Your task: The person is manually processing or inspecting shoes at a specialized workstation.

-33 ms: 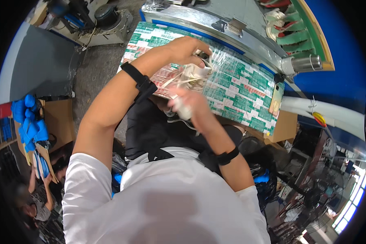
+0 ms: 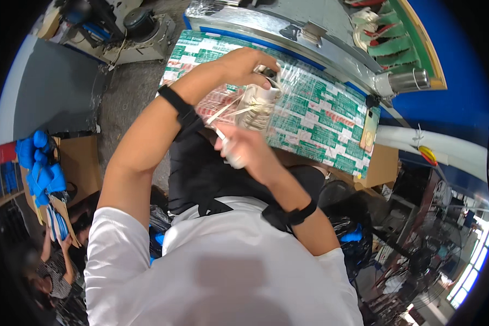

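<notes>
A cream lace-up shoe (image 2: 259,114) stands on a green-and-white patterned work board (image 2: 315,127) under clear wrap, its opening on the far side. My left hand (image 2: 242,65) curls over the collar of the shoe, fingers on its far rim and thumb inside the opening. Pale laces (image 2: 221,113) run from the eyelets out to the left. Just nearer than the toe, my right hand (image 2: 252,151) is closed round a small white object (image 2: 235,156) with a thin white tip pointing toward the lace ends. Blur hides its exact kind and whether it touches the laces.
A phone-like slab (image 2: 370,129) lies at the board's right end. Behind runs a metal machine bar (image 2: 266,24) with a steel cylinder (image 2: 410,80). Shoe parts fill a green rack (image 2: 388,51) at the upper right. At lower left, another person's hands (image 2: 65,242) hold blue-and-tan pieces.
My right hand has moved a little nearer and to the left, uncovering the shoe's front. The laces now stretch out to the left. My left hand stays on the collar.
</notes>
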A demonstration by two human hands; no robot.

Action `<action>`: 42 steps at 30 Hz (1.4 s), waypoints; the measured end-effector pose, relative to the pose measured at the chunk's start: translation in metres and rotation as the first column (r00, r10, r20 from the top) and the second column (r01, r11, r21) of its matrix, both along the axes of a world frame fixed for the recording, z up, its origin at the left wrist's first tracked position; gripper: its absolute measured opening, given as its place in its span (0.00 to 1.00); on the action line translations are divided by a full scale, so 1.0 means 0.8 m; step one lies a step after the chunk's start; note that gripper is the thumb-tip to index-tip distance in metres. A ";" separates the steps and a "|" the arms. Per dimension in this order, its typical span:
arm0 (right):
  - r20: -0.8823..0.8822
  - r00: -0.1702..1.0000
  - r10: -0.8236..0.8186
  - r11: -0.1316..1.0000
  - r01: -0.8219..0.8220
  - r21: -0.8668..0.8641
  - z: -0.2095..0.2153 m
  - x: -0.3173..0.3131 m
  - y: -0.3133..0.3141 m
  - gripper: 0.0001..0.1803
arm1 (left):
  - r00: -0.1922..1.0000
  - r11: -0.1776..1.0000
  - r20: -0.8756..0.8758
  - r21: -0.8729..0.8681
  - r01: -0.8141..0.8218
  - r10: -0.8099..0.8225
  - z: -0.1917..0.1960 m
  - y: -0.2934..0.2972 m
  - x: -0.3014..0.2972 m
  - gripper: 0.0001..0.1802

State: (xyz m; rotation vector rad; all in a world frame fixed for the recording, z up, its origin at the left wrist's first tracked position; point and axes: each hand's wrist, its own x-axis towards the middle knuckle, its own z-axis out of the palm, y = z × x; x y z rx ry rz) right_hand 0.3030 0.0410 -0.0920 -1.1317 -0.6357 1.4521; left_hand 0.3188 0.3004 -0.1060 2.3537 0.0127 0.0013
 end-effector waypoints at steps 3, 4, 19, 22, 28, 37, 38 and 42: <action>0.652 0.752 -0.092 0.987 -0.016 0.157 0.018 0.001 -0.015 0.37 | 1.000 0.997 0.001 -0.073 -0.005 0.005 0.002 0.000 -0.004 0.35; 0.755 0.628 -0.186 0.982 0.088 0.169 0.005 0.007 -0.023 0.39 | 0.999 0.992 -0.026 -0.122 -0.034 0.031 0.003 -0.004 -0.003 0.35; 0.993 0.031 -0.113 0.987 0.118 0.109 0.009 0.060 -0.088 0.47 | 0.984 0.981 0.033 -0.086 -0.172 0.176 -0.009 -0.031 -0.014 0.34; 0.968 0.234 -0.092 0.994 0.085 0.073 0.021 0.048 -0.098 0.45 | 0.983 0.990 0.116 -0.028 -0.137 0.139 -0.012 -0.035 -0.010 0.33; 0.920 0.266 -0.287 0.937 0.278 0.211 -0.015 0.077 -0.052 0.43 | 0.982 0.979 0.068 -0.113 -0.169 0.177 -0.003 -0.039 -0.003 0.34; 0.879 0.474 -0.056 0.988 0.153 -0.019 0.037 0.050 -0.127 0.41 | 0.980 0.944 -0.001 -0.268 -0.190 0.197 -0.010 -0.029 -0.011 0.33; 0.878 0.475 -0.060 0.987 0.158 -0.018 0.040 0.045 -0.124 0.41 | 0.985 0.965 0.044 -0.211 -0.155 0.168 -0.011 -0.028 -0.007 0.33; 0.861 0.489 -0.140 0.985 0.160 0.069 0.026 0.048 -0.098 0.40 | 0.984 0.963 0.051 -0.218 -0.157 0.172 -0.016 -0.028 -0.011 0.34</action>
